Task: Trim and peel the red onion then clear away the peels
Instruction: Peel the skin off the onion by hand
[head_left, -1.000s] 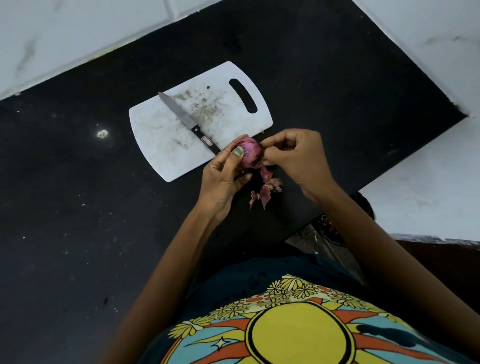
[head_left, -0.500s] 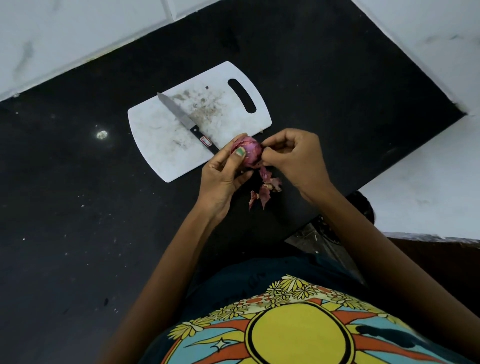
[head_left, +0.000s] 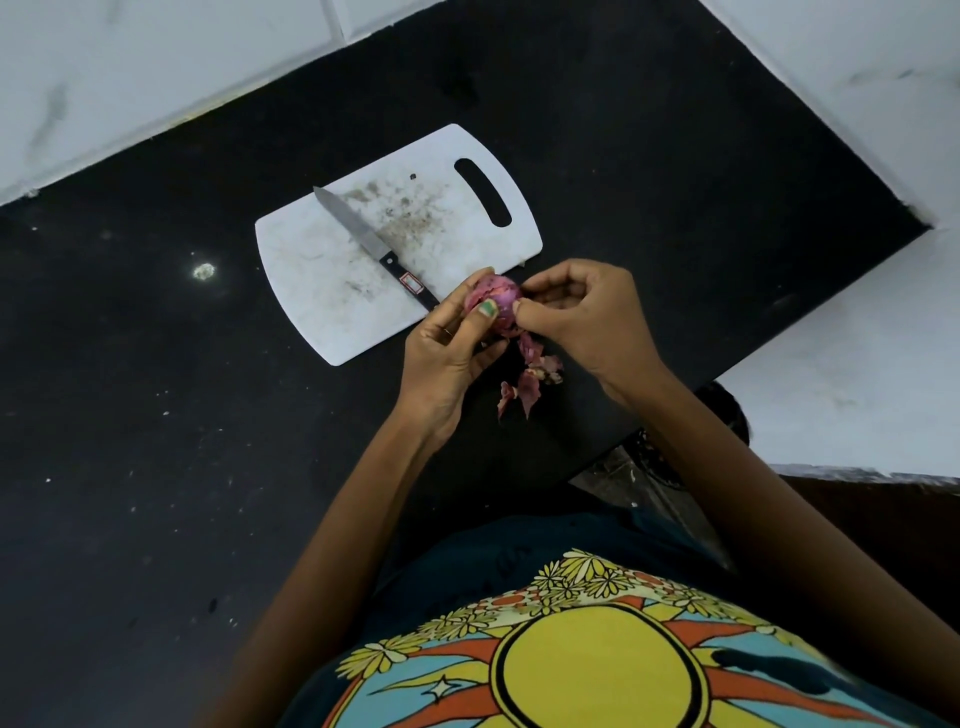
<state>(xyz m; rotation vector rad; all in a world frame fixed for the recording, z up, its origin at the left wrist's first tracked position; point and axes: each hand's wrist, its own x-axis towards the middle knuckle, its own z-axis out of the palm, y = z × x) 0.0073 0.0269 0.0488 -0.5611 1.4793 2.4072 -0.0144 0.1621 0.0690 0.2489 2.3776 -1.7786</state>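
A small red onion (head_left: 494, 296) is held just off the near right corner of the white cutting board (head_left: 322, 260). My left hand (head_left: 452, 353) grips it from below, thumb across its front. My right hand (head_left: 587, 317) pinches a strip of skin at the onion's right side. Loose purple peels (head_left: 527, 382) lie on the black counter right under the hands. A knife (head_left: 376, 247) with a black handle lies on the board, blade pointing to the far left.
The black counter (head_left: 156, 415) stretches wide to the left. Its right edge runs diagonally past my right wrist, with white floor beyond it. A white tiled wall borders the far side. The board bears dirty smears.
The right hand's fingers have shifted slightly on the onion's right side, tugging at the skin. The onion, the left hand and the knife stay where they were.
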